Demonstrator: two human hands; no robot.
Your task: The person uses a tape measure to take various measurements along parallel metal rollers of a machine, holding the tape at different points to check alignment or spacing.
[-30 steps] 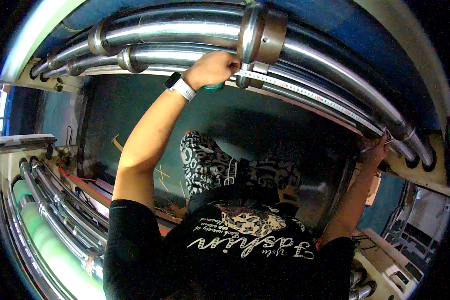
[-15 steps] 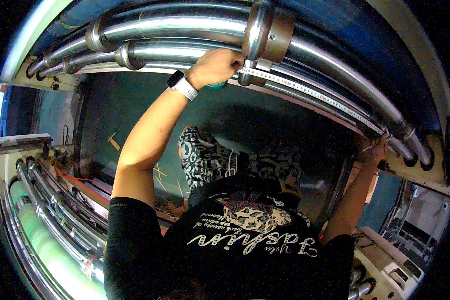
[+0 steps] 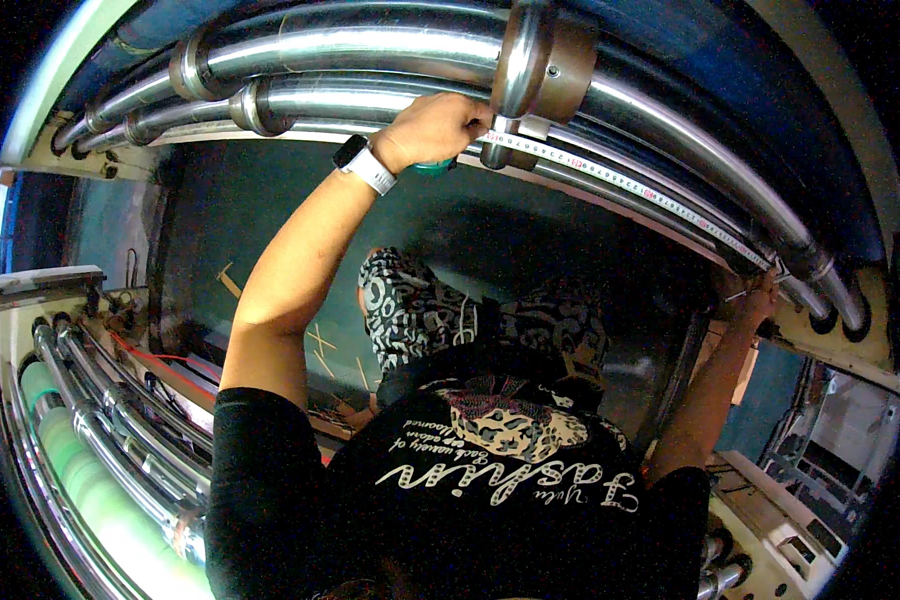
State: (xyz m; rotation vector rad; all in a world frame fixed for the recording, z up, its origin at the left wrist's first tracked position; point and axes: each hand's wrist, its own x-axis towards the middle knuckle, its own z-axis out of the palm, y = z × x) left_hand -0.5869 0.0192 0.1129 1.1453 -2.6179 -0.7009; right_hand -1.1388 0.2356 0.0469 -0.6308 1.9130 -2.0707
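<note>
A white measuring tape [image 3: 620, 180] is stretched along the steel rollers from the middle of the machine to its right side. My left hand [image 3: 432, 130], with a watch on a white strap, is closed around the tape measure, beside a wide steel collar [image 3: 530, 70]. Part of its green case [image 3: 434, 168] shows under the palm. At the tape's far right end, close to the side frame, my right hand [image 3: 758, 298] has its fingers closed on the tape. That hand is in shadow, and its fingertips are partly hidden.
Long shiny rollers [image 3: 370, 45] with collars [image 3: 260, 108] cross in front of me. Behind on the left are more rollers [image 3: 120, 440] and a lit green cylinder [image 3: 95, 490]. Thin scraps [image 3: 322, 345] lie on the dark floor. A cream side frame [image 3: 845, 335] stands at the right.
The view has shifted slightly, with the large collar a little farther right in it. Both hands keep their hold, and the tape stays stretched between them.
</note>
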